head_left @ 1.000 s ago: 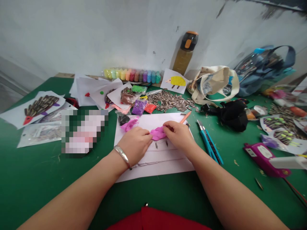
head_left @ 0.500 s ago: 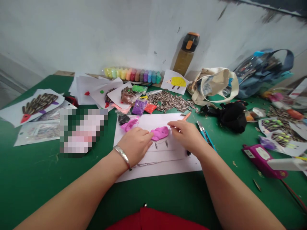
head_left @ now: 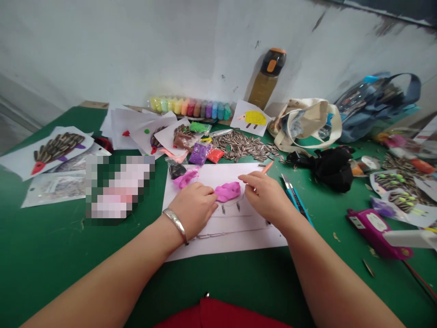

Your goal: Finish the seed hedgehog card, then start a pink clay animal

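Note:
A flattened lump of pink modelling clay (head_left: 228,192) lies on a white sheet of paper (head_left: 239,243) that bears pencil lines. My left hand (head_left: 193,207), with a silver bangle at the wrist, rests on the sheet. Its closed fingers press at the clay's left edge. Just right of the lump hovers my right hand (head_left: 264,193), index finger stretched out and the others loosely bent, with nothing visible in it. More pink clay in a wrapper (head_left: 184,178) sits beyond my left hand. An orange pencil-like stick (head_left: 268,166) shows behind the right hand.
Sunflower seeds (head_left: 242,146) are heaped behind the paper beside purple (head_left: 200,153) and red clay packets (head_left: 215,156). A blue cutter (head_left: 295,198) lies to the right. Farther back stand a bottle (head_left: 268,77) and a cloth bag (head_left: 305,120). A magenta glue gun (head_left: 375,232) is at far right.
The view has shifted slightly. Both hands stay near the pink clay, which looks a little longer and flatter.

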A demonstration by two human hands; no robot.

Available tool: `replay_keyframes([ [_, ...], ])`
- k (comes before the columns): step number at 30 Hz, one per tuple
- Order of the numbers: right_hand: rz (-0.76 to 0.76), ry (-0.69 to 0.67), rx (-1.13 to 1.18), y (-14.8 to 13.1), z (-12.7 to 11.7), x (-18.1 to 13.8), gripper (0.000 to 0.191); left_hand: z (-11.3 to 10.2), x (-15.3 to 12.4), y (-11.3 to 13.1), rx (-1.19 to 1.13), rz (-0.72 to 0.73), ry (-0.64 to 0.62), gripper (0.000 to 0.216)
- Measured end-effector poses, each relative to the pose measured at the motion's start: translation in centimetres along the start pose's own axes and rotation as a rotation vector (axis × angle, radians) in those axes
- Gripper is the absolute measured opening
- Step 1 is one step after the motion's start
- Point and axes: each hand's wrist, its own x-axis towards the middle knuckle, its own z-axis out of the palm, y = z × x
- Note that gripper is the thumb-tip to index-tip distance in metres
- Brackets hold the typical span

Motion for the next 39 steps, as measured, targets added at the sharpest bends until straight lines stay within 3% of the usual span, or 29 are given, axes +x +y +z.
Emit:
replay_keyframes([
  [9,0.017,-0.109,-0.112,-0.5,0.4,0.1,0.039,-0.1,0.1,0.0,-0.005,-0.01,-0.017,0.024],
  [21,-0.023,-0.108,-0.068,-0.1,1.0,0.3,0.034,-0.1,0.0,0.0,0.001,-0.013,-0.03,0.023],
  [30,0.144,-0.125,0.057,0.3,-0.2,0.2,0.036,0.1,0.0,0.0,0.0,-0.017,-0.021,0.024],
  [39,0.073,-0.182,-0.067,-0.3,0.2,0.4,0.036,0.1,0.1,0.0,0.008,-0.007,-0.009,0.023],
])
